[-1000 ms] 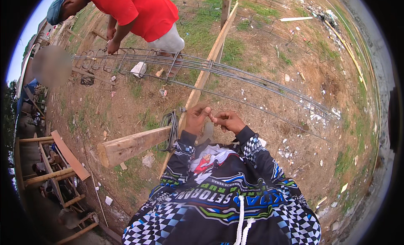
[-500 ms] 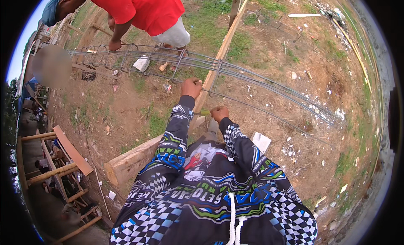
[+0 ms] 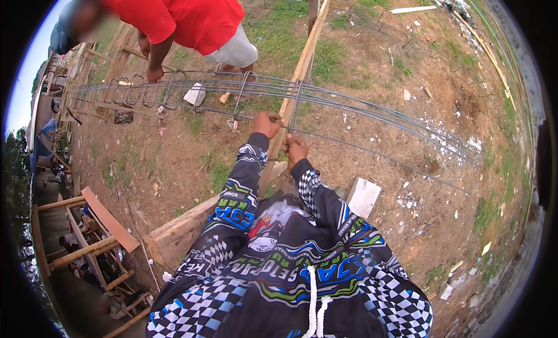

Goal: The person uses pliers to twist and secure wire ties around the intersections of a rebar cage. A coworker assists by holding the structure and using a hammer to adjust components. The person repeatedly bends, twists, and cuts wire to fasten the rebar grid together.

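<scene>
A long cage of steel reinforcing bars (image 3: 360, 108) with square stirrups runs across in front of me, resting over a wooden plank (image 3: 305, 59). My left hand (image 3: 268, 124) is closed on the cage's nearest bar (image 3: 372, 153), just left of the plank. To the right of the plank, my right hand (image 3: 296, 148) has its fingers pinched together just below that bar, close to the lower corner of a stirrup (image 3: 297, 103). Whatever lies between those fingertips is too small to make out.
A person in a red shirt (image 3: 192, 18) bends over the cage at the far left, one hand on it. A thick timber (image 3: 180, 227) lies near my left arm, a pale block (image 3: 364, 197) by my right. Wooden framing (image 3: 87, 245) stands at lower left.
My right hand has risen from below toward the near bar and the stirrup corner. My left hand stays at the bar. The other person's hand remains on the cage.
</scene>
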A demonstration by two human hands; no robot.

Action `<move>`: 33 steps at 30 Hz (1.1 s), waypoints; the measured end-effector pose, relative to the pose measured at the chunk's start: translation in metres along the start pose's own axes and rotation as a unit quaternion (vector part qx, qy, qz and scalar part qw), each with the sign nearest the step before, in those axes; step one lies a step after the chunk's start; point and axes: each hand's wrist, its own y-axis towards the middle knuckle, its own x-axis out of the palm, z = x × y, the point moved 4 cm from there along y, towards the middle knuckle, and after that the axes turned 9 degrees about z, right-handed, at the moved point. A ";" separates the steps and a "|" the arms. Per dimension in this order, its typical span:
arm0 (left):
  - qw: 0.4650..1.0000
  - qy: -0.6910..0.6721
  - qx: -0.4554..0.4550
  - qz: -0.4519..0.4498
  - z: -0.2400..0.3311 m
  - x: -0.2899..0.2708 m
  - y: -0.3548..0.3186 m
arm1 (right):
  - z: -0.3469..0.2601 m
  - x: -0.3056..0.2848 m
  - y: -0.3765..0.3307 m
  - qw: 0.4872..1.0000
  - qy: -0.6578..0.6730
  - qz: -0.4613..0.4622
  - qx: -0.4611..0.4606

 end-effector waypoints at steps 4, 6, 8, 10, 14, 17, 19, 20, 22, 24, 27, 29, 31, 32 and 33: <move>0.997 0.022 0.069 0.027 0.011 0.001 -0.007 | -0.002 0.001 -0.007 0.999 -0.024 0.020 -0.036; 0.989 0.049 0.132 0.049 0.018 0.002 -0.010 | -0.006 0.002 -0.010 0.999 -0.023 0.019 -0.033; 0.985 0.040 0.157 0.068 0.022 0.001 -0.018 | -0.009 0.003 -0.010 0.999 -0.024 0.006 -0.035; 0.992 -0.058 0.077 0.085 0.006 0.009 -0.024 | -0.007 0.004 -0.010 0.999 -0.020 -0.003 -0.035; 0.987 -0.122 0.047 0.094 0.000 0.009 -0.043 | -0.008 0.003 -0.010 1.000 -0.001 -0.004 -0.026; 0.981 -0.187 0.030 0.035 -0.002 0.002 -0.040 | -0.005 0.002 -0.008 0.999 0.027 -0.021 -0.006; 0.971 -0.219 -0.087 0.028 -0.004 0.000 -0.029 | 0.000 0.002 0.001 0.998 0.046 -0.035 0.002; 0.960 -0.235 -0.147 0.025 -0.007 0.002 -0.024 | 0.002 0.002 0.001 0.998 0.050 -0.040 0.005; 0.995 -0.058 -0.065 0.057 -0.005 0.000 -0.015 | 0.005 0.002 0.002 0.998 0.055 -0.039 0.008; 0.997 0.061 -0.029 0.045 -0.009 0.006 -0.005 | 0.007 0.004 0.000 0.998 0.054 -0.027 0.010; 0.993 0.110 -0.035 -0.015 -0.017 0.013 0.005 | 0.011 0.007 -0.004 0.996 0.081 -0.029 0.020; 0.995 0.088 -0.026 -0.028 -0.021 0.013 0.005 | 0.014 0.009 -0.004 0.995 0.087 -0.034 0.018; 0.988 0.135 -0.035 -0.072 0.007 0.008 -0.001 | 0.012 0.001 0.006 0.996 0.085 -0.022 0.006; 0.982 0.161 -0.045 -0.088 0.014 0.001 -0.006 | 0.010 0.001 0.006 0.997 0.074 -0.021 0.003; 0.983 0.186 0.004 0.012 0.016 -0.005 -0.011 | 0.008 0.000 0.005 0.998 0.063 -0.020 -0.001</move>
